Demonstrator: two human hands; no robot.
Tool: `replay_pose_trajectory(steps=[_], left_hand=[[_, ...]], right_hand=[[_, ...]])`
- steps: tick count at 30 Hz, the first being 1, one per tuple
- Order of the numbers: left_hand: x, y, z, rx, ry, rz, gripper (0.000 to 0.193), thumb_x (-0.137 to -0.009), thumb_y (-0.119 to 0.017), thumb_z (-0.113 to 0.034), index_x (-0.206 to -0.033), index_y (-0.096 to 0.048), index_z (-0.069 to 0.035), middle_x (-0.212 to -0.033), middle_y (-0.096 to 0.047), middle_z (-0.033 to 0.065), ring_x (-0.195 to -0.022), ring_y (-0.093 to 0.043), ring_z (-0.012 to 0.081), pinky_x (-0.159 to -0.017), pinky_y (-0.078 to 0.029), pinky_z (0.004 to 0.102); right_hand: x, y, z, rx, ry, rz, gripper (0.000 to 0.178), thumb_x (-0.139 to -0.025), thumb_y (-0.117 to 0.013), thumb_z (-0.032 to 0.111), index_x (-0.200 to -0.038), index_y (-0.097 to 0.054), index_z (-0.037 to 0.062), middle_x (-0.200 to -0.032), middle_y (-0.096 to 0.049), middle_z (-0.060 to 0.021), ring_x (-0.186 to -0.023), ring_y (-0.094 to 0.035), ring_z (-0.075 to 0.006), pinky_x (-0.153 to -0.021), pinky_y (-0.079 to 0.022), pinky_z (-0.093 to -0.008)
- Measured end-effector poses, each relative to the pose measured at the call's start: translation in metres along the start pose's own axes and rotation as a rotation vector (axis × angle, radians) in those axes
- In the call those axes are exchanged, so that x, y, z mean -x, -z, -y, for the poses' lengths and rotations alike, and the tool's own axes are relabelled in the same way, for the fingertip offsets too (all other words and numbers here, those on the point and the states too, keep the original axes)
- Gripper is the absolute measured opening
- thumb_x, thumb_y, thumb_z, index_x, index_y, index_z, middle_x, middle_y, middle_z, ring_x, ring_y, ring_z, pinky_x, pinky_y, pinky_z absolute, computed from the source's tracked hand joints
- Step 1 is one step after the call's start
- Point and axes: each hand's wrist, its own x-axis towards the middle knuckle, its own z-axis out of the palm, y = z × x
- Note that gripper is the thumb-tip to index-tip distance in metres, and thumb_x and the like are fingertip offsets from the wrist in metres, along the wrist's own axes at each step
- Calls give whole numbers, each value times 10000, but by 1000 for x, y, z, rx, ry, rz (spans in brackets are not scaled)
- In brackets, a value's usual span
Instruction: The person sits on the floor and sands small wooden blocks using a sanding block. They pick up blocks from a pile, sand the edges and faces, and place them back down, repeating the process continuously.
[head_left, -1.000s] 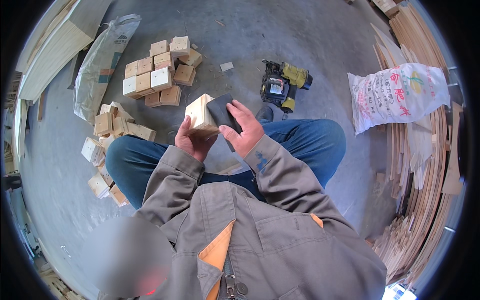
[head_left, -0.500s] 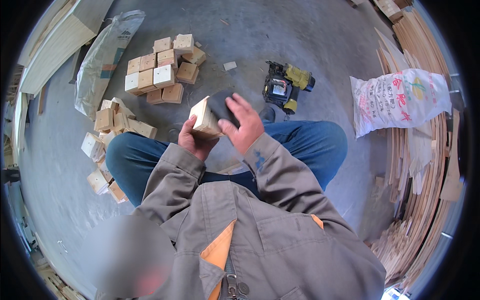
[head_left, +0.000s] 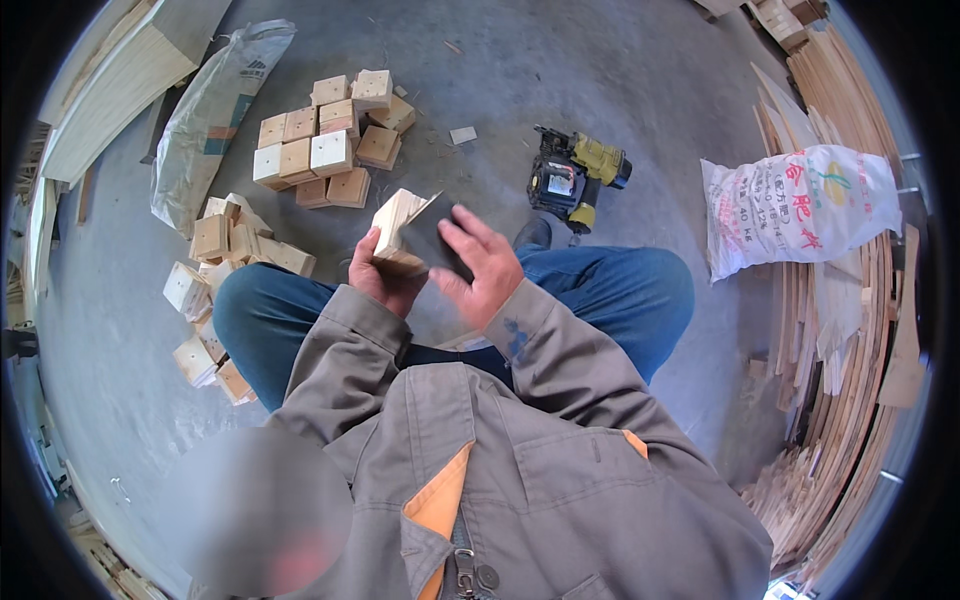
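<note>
While you sat with your blue-jeaned knees apart above the concrete floor (head_left: 620, 70), your left hand (head_left: 383, 275) was closed around the lower end of a pale wooden block (head_left: 398, 222), fingers wrapped on its near face so that it stood tilted above your lap. Your right hand (head_left: 478, 262) lay spread, fingers extended, pressing a dark sanding pad (head_left: 432, 236) flat against the block's right face; how firmly it gripped the pad could not be told. The block sat between both hands, just above the gap between your thighs.

Beside your left knee a loose heap of wooden blocks (head_left: 215, 270) lay scattered on the floor. Just past your right knee a yellow and black nail gun (head_left: 575, 178) rested on its side. Further out, a neater stack of square blocks (head_left: 328, 140) stood ahead of you, with a crumpled grey sack (head_left: 212, 110) to its left. Well off to the right a full white sack (head_left: 800, 205) leaned against a pile of thin wood strips (head_left: 850, 330).
</note>
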Motion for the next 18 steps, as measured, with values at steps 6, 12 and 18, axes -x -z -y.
replay_pose_trajectory(steps=[6,12,18], left_hand=[[1,-2,12,-138,81,47,619,-944,-596,-460,-1442,-524,-100,-1400,-599,131,-1254,-594,331,-1083,-452,509],[-3,-3,7,-31,27,73,597,-983,-551,-415,-1465,-488,-68,-1414,-584,150,-1291,-568,334,-1128,-425,511],[-5,2,3,-36,16,34,589,-965,-585,-404,-1443,-514,-68,-1388,-608,140,-1275,-586,322,-1119,-437,514]], right_hand=[[-4,0,-49,63,-272,-118,604,-875,-754,293,-1387,-581,23,-1465,-509,-265,-1257,-555,-442,-1071,-449,-464],[12,5,-10,-1,26,21,652,-829,-808,290,-1386,-584,38,-1469,-507,-262,-1201,-589,-448,-1015,-488,-479],[-1,4,-6,-85,56,29,636,-809,-814,250,-1379,-599,66,-1475,-513,-237,-1206,-589,-436,-1031,-478,-475]])
